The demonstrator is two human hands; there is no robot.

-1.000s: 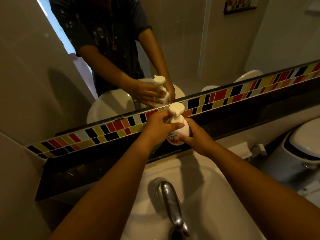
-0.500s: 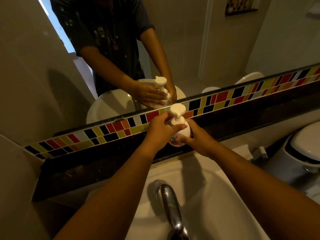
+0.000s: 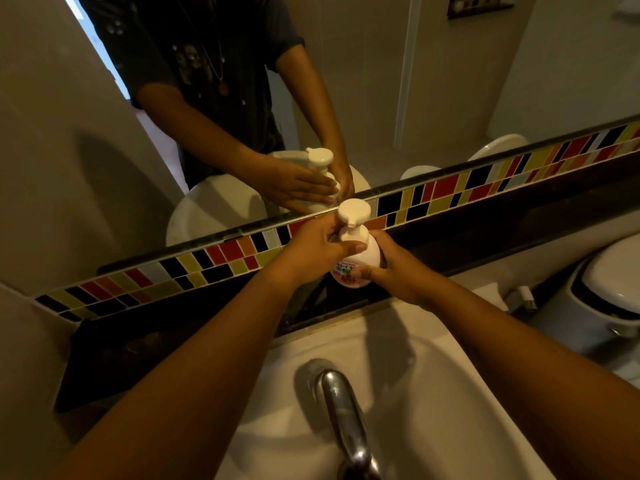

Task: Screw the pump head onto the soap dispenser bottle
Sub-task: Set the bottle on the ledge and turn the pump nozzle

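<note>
A round white soap dispenser bottle (image 3: pixel 360 261) with a coloured label stands on the dark ledge (image 3: pixel 207 317) behind the sink. Its white pump head (image 3: pixel 354 211) sits on top, nozzle pointing toward me. My left hand (image 3: pixel 317 251) wraps the pump collar at the bottle's neck, thumb across the front. My right hand (image 3: pixel 398 268) grips the bottle body from the right and below. The neck is hidden by my left fingers.
A white sink (image 3: pixel 415 393) with a chrome tap (image 3: pixel 346 420) lies below my arms. A mirror (image 3: pixel 381 81) over a coloured tile strip (image 3: pixel 485 188) reflects the hands and bottle. A white-lidded bin (image 3: pixel 609 289) stands at the right.
The pump head has turned, so its nozzle now points toward me. My left thumb has shifted across the front of the collar. The bottle stays in the same spot.
</note>
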